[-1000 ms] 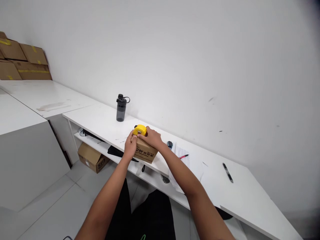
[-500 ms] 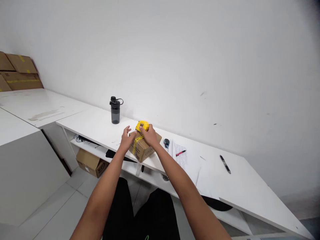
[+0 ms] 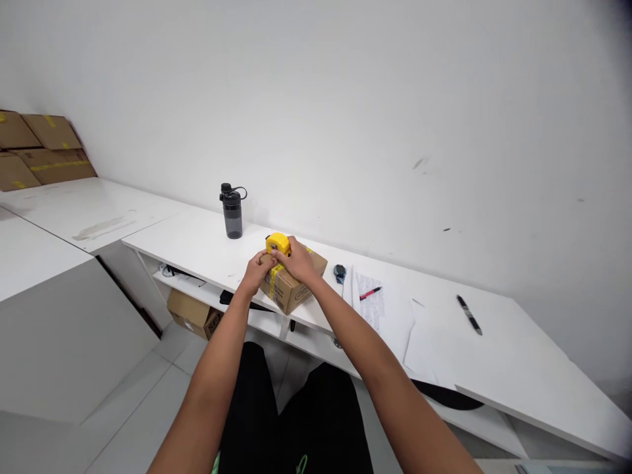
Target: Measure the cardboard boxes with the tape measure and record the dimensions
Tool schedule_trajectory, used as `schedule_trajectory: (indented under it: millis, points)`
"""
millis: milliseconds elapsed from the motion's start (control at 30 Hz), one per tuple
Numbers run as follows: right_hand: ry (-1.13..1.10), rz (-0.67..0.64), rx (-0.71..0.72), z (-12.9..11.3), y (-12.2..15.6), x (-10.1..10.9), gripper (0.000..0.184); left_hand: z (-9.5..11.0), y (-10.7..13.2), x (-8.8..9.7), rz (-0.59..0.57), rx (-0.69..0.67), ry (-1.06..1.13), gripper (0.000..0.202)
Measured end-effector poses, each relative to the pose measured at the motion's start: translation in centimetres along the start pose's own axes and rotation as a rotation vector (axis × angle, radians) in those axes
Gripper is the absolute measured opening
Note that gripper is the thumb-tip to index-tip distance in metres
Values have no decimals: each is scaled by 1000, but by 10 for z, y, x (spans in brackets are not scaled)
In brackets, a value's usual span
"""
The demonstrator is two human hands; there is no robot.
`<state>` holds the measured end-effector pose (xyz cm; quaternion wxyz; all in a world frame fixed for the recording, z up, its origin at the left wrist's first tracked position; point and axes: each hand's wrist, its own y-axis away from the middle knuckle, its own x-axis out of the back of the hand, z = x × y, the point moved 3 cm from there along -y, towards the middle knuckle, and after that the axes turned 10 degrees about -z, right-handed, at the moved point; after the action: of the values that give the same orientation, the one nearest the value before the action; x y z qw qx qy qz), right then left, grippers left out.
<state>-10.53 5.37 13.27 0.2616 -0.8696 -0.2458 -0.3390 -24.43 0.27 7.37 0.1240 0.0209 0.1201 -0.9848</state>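
A yellow tape measure (image 3: 278,243) is in my right hand (image 3: 299,261), just above the left end of a small cardboard box (image 3: 291,296). My right fingers wrap round its right side, with the thumb in front. My left hand (image 3: 255,271) is at the box's left top edge, fingers drawn together close under the tape measure. Whatever is between those fingertips is too small to make out. Yellow printed tape runs over the box, which rests on the white desk (image 3: 197,243).
Left of the box stands a dark bottle (image 3: 232,214). To the right lie a wristwatch (image 3: 340,272), papers (image 3: 392,316), a red pen (image 3: 370,293) and a black marker (image 3: 469,315). An open-shelf carton (image 3: 190,313) sits below; stacked cartons (image 3: 59,164) stand far left.
My left fingers, spread apart before, have closed in beside the tape measure. My right hand still holds it, now slightly lower over the box. The whole view has shifted a little.
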Motion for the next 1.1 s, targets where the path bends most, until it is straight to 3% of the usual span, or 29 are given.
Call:
schedule_trajectory:
  millis: [600, 700, 933, 1100]
  points:
    - [105, 19, -40, -1, 12, 9, 36, 0, -5, -5, 88, 33, -59, 47]
    - [106, 32, -72, 12, 35, 24, 42, -1, -6, -4, 92, 39, -56, 49]
    - [66, 9, -222, 47, 119, 57, 47, -5, -9, -4, 92, -1, -45, 48]
    - [41, 28, -255, 54, 139, 57, 46, -5, -9, -3, 96, 11, -34, 49]
